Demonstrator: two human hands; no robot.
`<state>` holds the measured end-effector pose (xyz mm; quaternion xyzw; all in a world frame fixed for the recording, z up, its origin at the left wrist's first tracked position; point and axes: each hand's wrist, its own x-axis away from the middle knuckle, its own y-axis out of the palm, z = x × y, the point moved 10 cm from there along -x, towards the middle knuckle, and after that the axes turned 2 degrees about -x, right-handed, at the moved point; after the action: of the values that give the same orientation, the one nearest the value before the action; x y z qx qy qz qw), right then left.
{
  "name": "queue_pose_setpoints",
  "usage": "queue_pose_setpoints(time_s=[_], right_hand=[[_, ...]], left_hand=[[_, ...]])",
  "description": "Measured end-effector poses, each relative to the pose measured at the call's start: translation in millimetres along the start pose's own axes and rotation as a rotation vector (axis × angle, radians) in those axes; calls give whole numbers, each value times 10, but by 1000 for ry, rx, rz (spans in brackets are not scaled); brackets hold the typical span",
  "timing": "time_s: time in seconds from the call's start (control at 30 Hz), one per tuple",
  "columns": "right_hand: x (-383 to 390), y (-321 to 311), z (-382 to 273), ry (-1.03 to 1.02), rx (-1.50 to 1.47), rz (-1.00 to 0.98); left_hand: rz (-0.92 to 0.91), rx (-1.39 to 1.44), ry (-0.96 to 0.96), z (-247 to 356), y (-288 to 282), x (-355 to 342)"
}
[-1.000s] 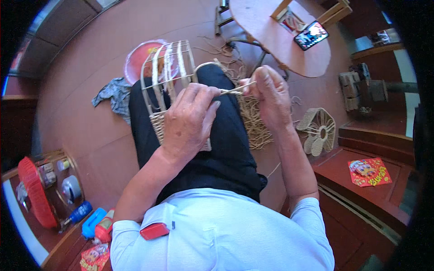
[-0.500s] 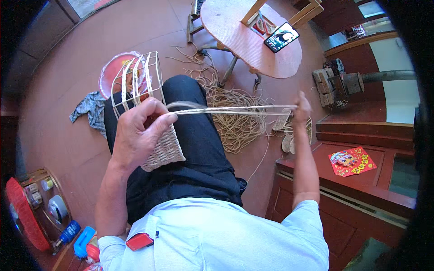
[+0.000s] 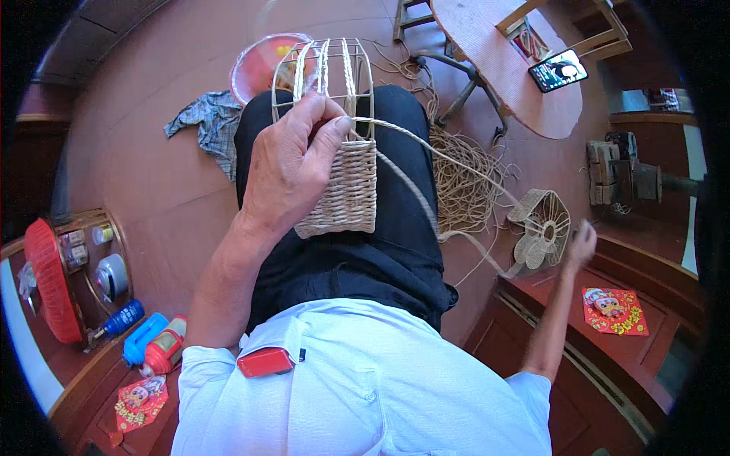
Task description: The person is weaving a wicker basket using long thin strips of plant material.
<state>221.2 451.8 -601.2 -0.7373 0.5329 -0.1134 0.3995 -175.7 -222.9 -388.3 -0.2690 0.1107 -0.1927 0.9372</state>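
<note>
The basket [image 3: 350, 186] rests on the black-trousered thighs [image 3: 414, 251], its tightly woven part toward the body and its bare ribs pointing away, crossed by a few plaited strips. The left hand [image 3: 293, 163] lies over its left side, and that grip is narrow, thumb and forefinger pinching the cord [image 3: 411, 134] near the edge where the weave meets the ribs. From there one pale strand arcs rightward over the right thigh, and another hangs lower in a slack, partly blurred curve. The right hand [image 3: 582, 243] is well apart from the basket, out at the right beside the flower-shaped piece [image 3: 530, 251]; it is small and blurred, so I cannot tell whether its grip is wide, narrow or holding any cord. A tangled pile [image 3: 468, 178] of cord lies on the floor beyond the right thigh. Past it stands the round pink bench [image 3: 487, 45], carrying a phone [image 3: 559, 71]. On the left, a checked cloth [image 3: 213, 125] lies on the floor near a pink basin [image 3: 249, 67], which the ribs partly overlap from this view.
</note>
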Motion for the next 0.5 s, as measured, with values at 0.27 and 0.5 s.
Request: queue_pose_setpoints(time_s=[0.27,0.5], right_hand=[[2668,1432,-4959,-312,-543,-964],[2646,1541,-4816,-598,-471,-799]], left_hand=[[45,-38,25,-88,-42,37],[56,-39,18,-93,-66,52]])
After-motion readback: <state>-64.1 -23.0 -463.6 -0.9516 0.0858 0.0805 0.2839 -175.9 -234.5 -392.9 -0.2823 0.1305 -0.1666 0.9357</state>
